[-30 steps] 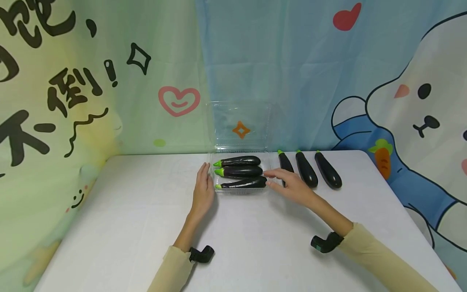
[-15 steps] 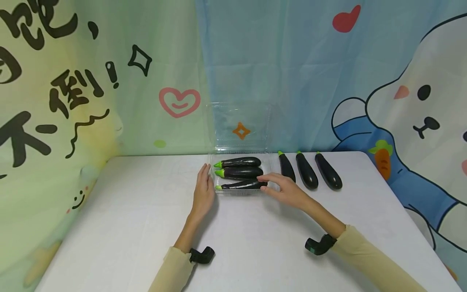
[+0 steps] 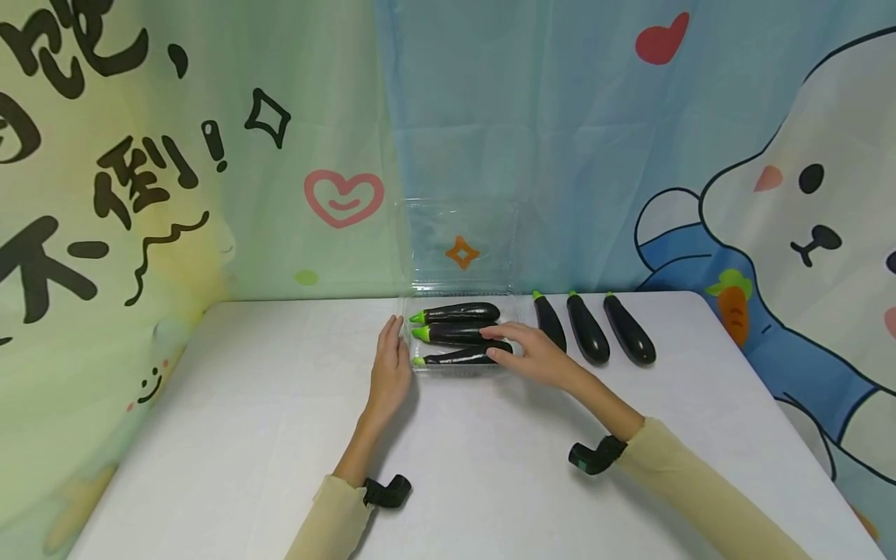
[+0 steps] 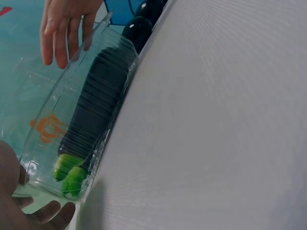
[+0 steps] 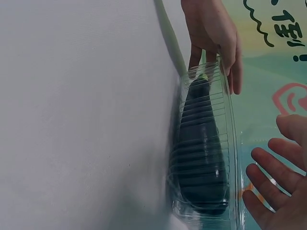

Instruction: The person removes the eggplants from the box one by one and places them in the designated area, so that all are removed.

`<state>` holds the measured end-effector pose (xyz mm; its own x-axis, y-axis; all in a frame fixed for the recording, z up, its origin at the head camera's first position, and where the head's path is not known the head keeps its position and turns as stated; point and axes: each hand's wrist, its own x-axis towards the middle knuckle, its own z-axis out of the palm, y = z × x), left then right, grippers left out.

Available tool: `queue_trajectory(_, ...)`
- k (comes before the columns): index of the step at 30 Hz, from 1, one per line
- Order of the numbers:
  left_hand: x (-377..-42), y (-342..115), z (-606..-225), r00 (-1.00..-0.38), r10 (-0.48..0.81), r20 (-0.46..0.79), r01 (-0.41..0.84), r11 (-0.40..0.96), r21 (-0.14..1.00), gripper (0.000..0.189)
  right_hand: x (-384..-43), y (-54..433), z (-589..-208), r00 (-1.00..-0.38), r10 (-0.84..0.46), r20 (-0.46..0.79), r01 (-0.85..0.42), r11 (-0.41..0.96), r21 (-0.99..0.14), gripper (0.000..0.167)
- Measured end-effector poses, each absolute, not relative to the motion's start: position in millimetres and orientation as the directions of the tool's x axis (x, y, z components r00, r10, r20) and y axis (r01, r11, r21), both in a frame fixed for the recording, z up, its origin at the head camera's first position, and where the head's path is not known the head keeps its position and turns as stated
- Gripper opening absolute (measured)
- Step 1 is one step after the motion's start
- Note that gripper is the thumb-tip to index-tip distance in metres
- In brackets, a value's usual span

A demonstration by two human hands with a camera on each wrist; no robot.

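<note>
Spreads right hand (image 3: 532, 354) wide over clear box (image 3: 512, 309), left hand (image 3: 392, 364) flat alongside; kinda crowded by tabletop's (image 3: 245, 420) back-edge eggplants (image 3: 588, 329).

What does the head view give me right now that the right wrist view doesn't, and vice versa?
Only the head view: the three loose eggplants lying right of the clear container, plus all three packed ones in a row inside it.

Only the right wrist view: the palm side of the right hand, fingers spread, and a close look at the ridged side wall.

Both: the container, its front eggplant, both hands, with the left hand at the container's far-left end, and the white table.
</note>
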<state>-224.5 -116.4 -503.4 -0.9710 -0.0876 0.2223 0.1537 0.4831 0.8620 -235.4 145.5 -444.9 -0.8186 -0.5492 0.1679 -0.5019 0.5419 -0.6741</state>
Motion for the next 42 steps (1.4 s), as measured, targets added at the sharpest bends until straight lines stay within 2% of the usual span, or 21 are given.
queue_trajectory(6, -224.4, -115.2, -503.2, -0.972, -0.083, 0.222, 0.155, 0.484, 0.861, 0.047, -248.3, 138.4, -438.7, -0.814, -0.568, 0.122, -0.496, 0.57, -0.655, 0.044)
queue_trajectory(17, -225.3, -116.4, -505.6, -0.971, -0.085, 0.223, 0.154, 0.493, 0.856, 0.046, -299.8, 124.2, -434.1, -0.747, -0.664, 0.03, -0.548, 0.591, -0.592, 0.049)
queue_trajectory(30, -224.5, -116.7, -506.8, -0.969, -0.09, 0.229, 0.158, 0.489, 0.858, 0.046, -332.7, 106.6, -445.1, -0.76, -0.645, -0.074, -0.504, 0.658, -0.56, 0.047)
queue_trajectory(42, -223.8, -116.7, -505.3, -0.968, -0.091, 0.233, 0.16, 0.49, 0.857, 0.046, -343.4, 97.8, -456.4, -0.776, -0.624, -0.095, -0.492, 0.692, -0.528, 0.049)
